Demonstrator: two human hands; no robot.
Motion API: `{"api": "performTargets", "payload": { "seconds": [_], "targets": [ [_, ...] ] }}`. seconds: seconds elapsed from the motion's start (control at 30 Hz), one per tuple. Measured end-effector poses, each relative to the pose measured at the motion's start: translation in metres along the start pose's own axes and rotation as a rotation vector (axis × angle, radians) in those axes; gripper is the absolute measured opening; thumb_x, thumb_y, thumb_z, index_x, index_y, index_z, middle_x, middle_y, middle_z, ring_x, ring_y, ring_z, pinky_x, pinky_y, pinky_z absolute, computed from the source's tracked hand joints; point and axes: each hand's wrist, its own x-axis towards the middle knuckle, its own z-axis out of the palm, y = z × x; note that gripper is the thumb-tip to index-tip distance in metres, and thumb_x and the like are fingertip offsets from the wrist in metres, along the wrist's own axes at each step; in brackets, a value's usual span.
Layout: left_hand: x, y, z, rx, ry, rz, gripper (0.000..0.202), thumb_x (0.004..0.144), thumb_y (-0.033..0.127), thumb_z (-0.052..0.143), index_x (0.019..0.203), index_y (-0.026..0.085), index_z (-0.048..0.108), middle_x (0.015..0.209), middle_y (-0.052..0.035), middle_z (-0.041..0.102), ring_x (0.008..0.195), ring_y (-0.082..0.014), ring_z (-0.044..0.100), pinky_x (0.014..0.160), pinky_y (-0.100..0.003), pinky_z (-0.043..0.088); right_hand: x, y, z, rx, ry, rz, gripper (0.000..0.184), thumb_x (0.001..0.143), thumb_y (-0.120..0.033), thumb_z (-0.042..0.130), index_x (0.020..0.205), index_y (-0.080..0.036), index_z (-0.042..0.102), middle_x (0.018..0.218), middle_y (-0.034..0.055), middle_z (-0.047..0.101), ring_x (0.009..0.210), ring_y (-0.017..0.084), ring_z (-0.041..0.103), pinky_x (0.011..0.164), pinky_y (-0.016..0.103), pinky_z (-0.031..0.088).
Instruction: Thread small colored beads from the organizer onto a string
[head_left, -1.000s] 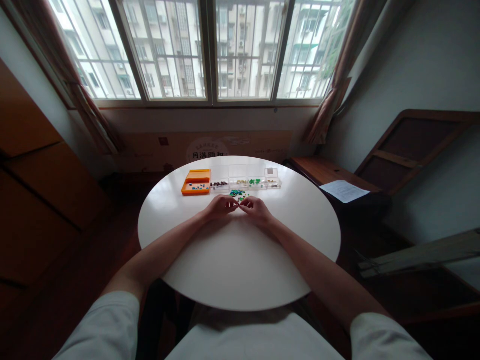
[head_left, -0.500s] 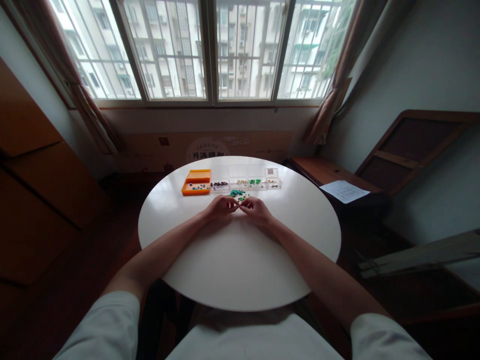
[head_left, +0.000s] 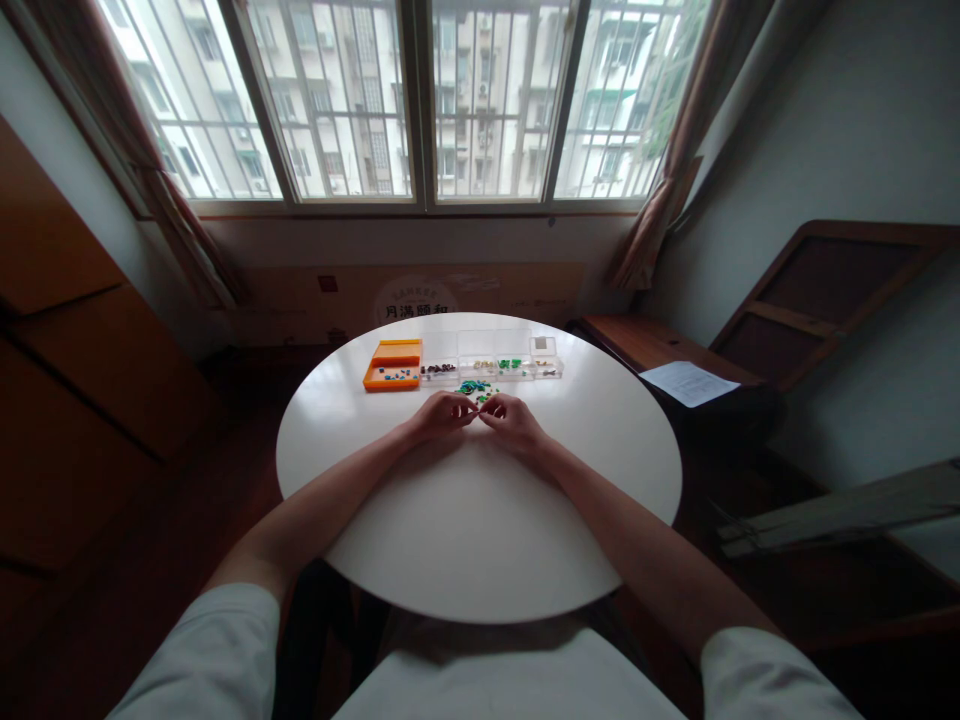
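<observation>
My left hand [head_left: 446, 411] and my right hand [head_left: 511, 416] meet fingertip to fingertip over the middle of the white round table [head_left: 472, 540]. Both are closed in a pinch; whatever lies between the fingertips is too small to name. Just beyond them is a loose pile of small green and blue pieces [head_left: 474, 387]. Behind the pile, clear plastic boxes with open lids hold dark pieces [head_left: 439, 368], pale yellowish pieces [head_left: 484, 366] and green pieces [head_left: 511, 364]. An orange box [head_left: 393, 383], its lid up, stands at the left with small blue pieces inside.
The table's round edge curves close to my body. Right of it, a sheet of paper [head_left: 690, 383] lies on a dark surface beside a brown wooden bench [head_left: 645, 340]. A flat printed carton [head_left: 525, 290] leans below the barred window. An orange-brown cabinet [head_left: 82, 370] stands at left.
</observation>
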Motion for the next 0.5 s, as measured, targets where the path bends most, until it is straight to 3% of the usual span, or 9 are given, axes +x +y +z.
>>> {"api": "performTargets", "payload": {
  "seconds": [0.5],
  "targets": [
    [0.0004,0.0013,-0.0009,-0.038,-0.003,0.029,0.022,0.081,0.028,0.055,0.089,0.016,0.071,0.064,-0.0015,0.063,0.052,-0.0062,0.051,0.052,-0.016,0.040,-0.0012,-0.0012,-0.0001,0.016,0.005,0.002,0.013,0.071,-0.025,0.059,0.074,-0.013,0.063,0.065,0.0020,0.061,0.056,0.010,0.051,0.053,0.022,0.041]
  ]
}}
